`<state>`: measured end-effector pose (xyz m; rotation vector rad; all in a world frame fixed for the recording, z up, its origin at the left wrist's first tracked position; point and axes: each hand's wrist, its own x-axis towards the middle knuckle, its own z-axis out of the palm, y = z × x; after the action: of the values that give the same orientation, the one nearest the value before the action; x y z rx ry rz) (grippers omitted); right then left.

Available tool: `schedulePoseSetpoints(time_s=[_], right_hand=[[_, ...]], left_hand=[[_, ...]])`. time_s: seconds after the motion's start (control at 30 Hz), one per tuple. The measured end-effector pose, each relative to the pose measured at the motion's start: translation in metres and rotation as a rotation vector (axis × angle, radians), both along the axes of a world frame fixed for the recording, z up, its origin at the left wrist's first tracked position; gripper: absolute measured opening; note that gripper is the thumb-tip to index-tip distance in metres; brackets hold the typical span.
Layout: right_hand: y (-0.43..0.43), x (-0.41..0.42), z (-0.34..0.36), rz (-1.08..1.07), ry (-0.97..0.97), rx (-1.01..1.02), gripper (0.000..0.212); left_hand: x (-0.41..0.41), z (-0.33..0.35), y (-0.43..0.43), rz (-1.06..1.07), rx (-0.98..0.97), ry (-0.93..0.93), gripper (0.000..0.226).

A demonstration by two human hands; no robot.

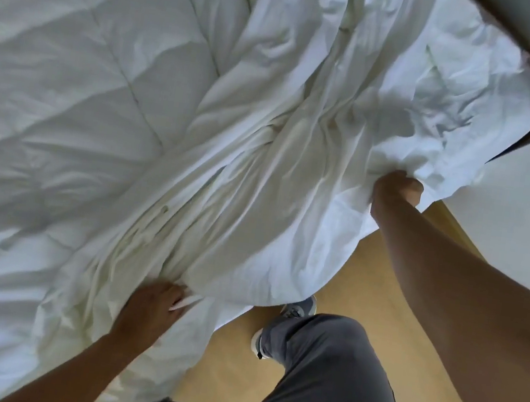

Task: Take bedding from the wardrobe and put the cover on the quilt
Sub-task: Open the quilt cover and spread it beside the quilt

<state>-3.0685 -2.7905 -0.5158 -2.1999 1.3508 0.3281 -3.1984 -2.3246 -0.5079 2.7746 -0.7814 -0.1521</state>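
On left: white quilt (68, 88) lies spread flat. Crumpled cover (299, 137) lies over its right side, hanging off above the wood floor (362, 299). Right hand (396, 192) fists a bunch of cover edge; left hand (154, 301) pinches a near-edge fold.

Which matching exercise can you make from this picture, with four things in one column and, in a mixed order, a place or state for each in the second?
Column one
1. quilt
2. cover
3. right hand
4. shoe

Column two
A. stands on the wooden floor
B. lies spread out on the left, stitched in squares
C. thin and crumpled, lies over the right part of the quilt
D. grips a bunch of the cover

Right pairs: 1-B, 2-C, 3-D, 4-A
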Motion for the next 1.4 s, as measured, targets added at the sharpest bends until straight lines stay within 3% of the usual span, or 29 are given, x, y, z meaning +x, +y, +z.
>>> schedulePoseSetpoints(time_s=[0.07, 0.17, 0.3, 0.33, 0.37, 0.43, 0.47, 0.53, 0.6, 0.63, 0.7, 0.73, 0.83, 0.93, 1.0, 1.03, 1.07, 1.1, 1.13, 1.17, 1.2, 1.23, 1.3, 1.37, 1.4], right_hand=[[0.001, 0.008, 0.008, -0.089, -0.047, 0.040, 0.093], [0.010, 0.015, 0.020, -0.174, -0.084, 0.091, 0.083], [0.017, 0.010, 0.022, -0.154, -0.073, 0.090, 0.071], [0.018, 0.008, 0.019, -0.089, -0.031, 0.008, 0.070], [0.021, 0.008, 0.021, 0.040, 0.031, -0.041, 0.069], [0.020, 0.012, 0.019, 0.066, 0.073, -0.104, 0.067], [0.020, 0.015, 0.021, 0.030, 0.091, -0.097, 0.068], [0.016, 0.027, 0.024, -0.132, -0.037, -0.027, 0.066], [0.010, 0.036, 0.029, -0.565, -0.354, 0.240, 0.049], [0.009, 0.036, 0.030, -0.658, -0.444, 0.295, 0.044], [0.008, 0.040, 0.027, -0.647, -0.514, 0.338, 0.040], [0.009, 0.040, 0.028, -0.661, -0.503, 0.345, 0.039], [0.005, 0.042, 0.026, -0.683, -0.446, 0.374, 0.043], [0.005, 0.045, 0.021, -0.575, -0.548, 0.406, 0.043], [0.000, 0.047, 0.015, -0.657, -0.593, 0.494, 0.054], [-0.001, 0.039, 0.008, -0.506, -0.390, 0.304, 0.068], [0.000, 0.039, 0.005, -0.223, -0.167, 0.090, 0.078], [0.003, 0.041, 0.006, -0.080, -0.068, -0.005, 0.076], [0.003, 0.039, 0.005, -0.084, -0.077, 0.030, 0.065], [0.002, 0.031, 0.006, -0.297, -0.166, 0.160, 0.053], [0.008, 0.026, 0.016, -0.650, -0.355, 0.413, 0.045], [0.016, 0.019, 0.023, -0.827, -0.497, 0.550, 0.044], [0.054, -0.018, 0.029, -0.735, -0.544, 0.425, 0.053], [0.113, -0.070, 0.019, -0.603, -0.426, 0.209, 0.040], [0.144, -0.096, 0.010, -0.549, -0.320, 0.244, 0.030]], left_hand=[[0.005, 0.004, 0.015, -0.034, 0.024, -0.031, 0.065], [0.007, 0.019, 0.008, 0.008, 0.143, 0.020, 0.018], [-0.011, 0.027, -0.073, -0.166, 0.018, -0.025, 0.021], [-0.012, 0.026, -0.099, -0.232, 0.010, -0.044, 0.030], [-0.007, 0.024, -0.124, -0.236, 0.071, -0.018, 0.053], [0.021, 0.019, -0.165, -0.123, 0.253, 0.087, 0.104], [0.039, 0.016, -0.181, -0.049, 0.309, 0.121, 0.112], [0.073, 0.015, -0.201, 0.061, 0.371, 0.149, 0.098], [0.101, 0.011, -0.201, 0.048, 0.340, 0.127, 0.064], [0.111, 0.008, -0.195, 0.004, 0.263, 0.130, 0.050], [0.121, 0.007, -0.177, -0.108, 0.001, 0.144, 0.032], [0.119, 0.007, -0.165, -0.120, -0.038, 0.144, 0.029], [0.103, -0.005, -0.115, 0.004, 0.220, 0.288, 0.059], [0.079, -0.001, -0.057, 0.063, 0.191, 0.288, 0.088], [0.082, 0.010, -0.043, 0.095, 0.212, 0.195, 0.082], [0.086, 0.016, -0.046, 0.129, 0.272, 0.233, 0.072], [0.088, 0.019, -0.052, 0.179, 0.341, 0.300, 0.059], [0.089, 0.021, -0.061, 0.241, 0.341, 0.376, 0.049], [0.086, 0.025, -0.072, 0.259, 0.295, 0.466, 0.048], [0.081, 0.029, -0.080, 0.257, 0.206, 0.550, 0.055], [0.074, 0.034, -0.087, 0.235, 0.137, 0.597, 0.067], [0.065, 0.040, -0.091, 0.175, 0.126, 0.572, 0.077], [0.043, 0.047, -0.085, 0.040, 0.151, 0.310, 0.073], [0.020, 0.053, -0.067, -0.098, 0.138, 0.107, 0.045], [0.008, 0.052, -0.057, -0.169, 0.157, 0.085, 0.040]])
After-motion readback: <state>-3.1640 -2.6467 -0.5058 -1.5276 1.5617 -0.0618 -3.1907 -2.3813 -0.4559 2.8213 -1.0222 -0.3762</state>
